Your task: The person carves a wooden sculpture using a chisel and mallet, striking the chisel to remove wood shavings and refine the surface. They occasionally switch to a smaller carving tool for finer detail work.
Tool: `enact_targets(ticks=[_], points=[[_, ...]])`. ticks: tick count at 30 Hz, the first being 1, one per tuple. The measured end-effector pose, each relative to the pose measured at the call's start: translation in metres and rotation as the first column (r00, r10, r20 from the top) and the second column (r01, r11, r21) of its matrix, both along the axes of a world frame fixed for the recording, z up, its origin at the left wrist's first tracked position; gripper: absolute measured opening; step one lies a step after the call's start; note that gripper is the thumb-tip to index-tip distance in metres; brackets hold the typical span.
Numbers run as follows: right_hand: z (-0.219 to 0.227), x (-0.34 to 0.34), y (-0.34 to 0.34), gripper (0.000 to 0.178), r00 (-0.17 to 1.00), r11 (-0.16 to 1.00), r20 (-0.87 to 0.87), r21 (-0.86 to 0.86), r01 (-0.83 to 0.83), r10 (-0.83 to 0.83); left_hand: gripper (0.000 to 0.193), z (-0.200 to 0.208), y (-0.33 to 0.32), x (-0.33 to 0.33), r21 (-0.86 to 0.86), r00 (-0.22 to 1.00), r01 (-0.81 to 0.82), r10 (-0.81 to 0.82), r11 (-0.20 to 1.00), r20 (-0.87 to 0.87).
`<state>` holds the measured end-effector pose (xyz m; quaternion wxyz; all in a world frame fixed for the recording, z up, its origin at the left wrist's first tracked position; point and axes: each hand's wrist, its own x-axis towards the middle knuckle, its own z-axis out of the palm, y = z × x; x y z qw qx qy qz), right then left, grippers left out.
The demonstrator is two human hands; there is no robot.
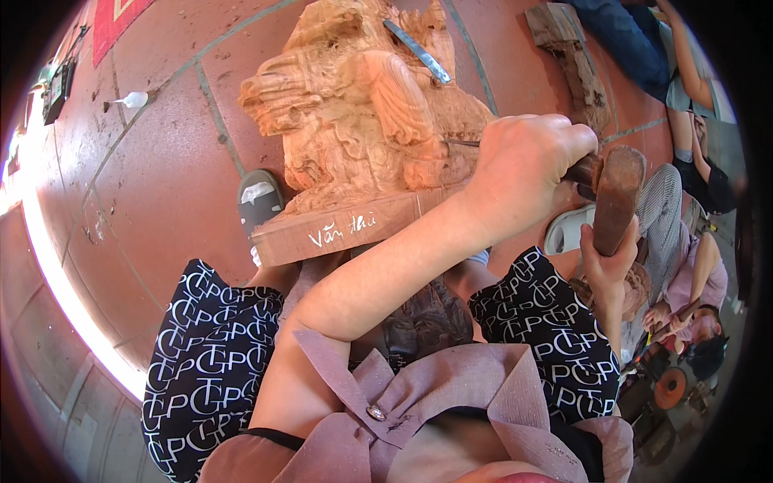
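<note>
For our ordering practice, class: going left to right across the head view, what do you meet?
Small white object, wood carving, left hand, wooden mallet, co-worker in pink.

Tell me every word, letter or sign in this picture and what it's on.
I won't copy any wording, but here's where it stands:
Wooden base under the carving: white handwriting, legible.
Black garment over the knees: repeated white letters, legible.
Red sheet, upper left: yellowish marking, cut off, unreadable.

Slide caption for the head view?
Left hand steadies a chisel at a carved wooden figure; right hand grips a wooden mallet.
</note>
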<state>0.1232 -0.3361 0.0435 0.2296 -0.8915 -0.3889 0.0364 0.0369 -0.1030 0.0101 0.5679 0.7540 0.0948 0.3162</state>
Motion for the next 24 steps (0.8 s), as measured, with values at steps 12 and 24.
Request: enact_targets(ticks=[12, 24], points=[[-0.001, 0.004, -0.013, 0.052, 0.998, 0.994, -0.029, 0.1, -0.051, 0.054, 0.018, -0.003, -0.004, 0.0, 0.004, 0.999, -0.016, 0.016, 1.0, 0.046], [-0.002, 0.009, -0.011, 0.048, 0.998, 0.999, 0.055, 0.012, -0.031, 0.03, 0.023, -0.006, 0.002, -0.004, -0.016, 0.991, -0.104, 0.105, 0.994, 0.078]])
